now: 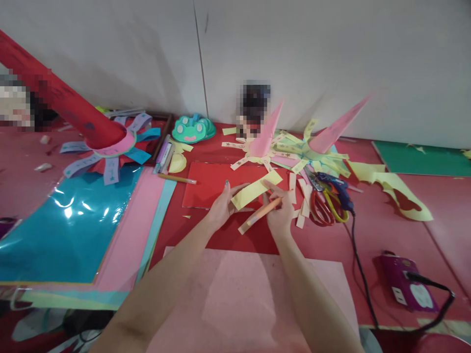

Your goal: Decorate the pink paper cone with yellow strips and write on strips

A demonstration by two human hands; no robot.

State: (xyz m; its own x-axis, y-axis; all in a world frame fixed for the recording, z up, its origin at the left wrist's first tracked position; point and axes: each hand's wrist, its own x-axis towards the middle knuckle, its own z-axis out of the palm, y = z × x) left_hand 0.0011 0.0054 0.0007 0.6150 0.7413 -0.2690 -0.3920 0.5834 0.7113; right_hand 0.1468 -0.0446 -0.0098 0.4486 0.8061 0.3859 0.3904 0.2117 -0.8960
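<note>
Over red card sheet (206,189): left hand (221,208) pinches yellow paper strip (253,190), right hand (280,214) grips orange pencil (263,212); probably curling it, so keep the strip taut.

Your L hand (221,208) & R hand (280,215) are bare, both forearms bare too up to the pic's bottom edge. On L hand, thumb nail looks painted dark; R nails too small to tell.
</note>
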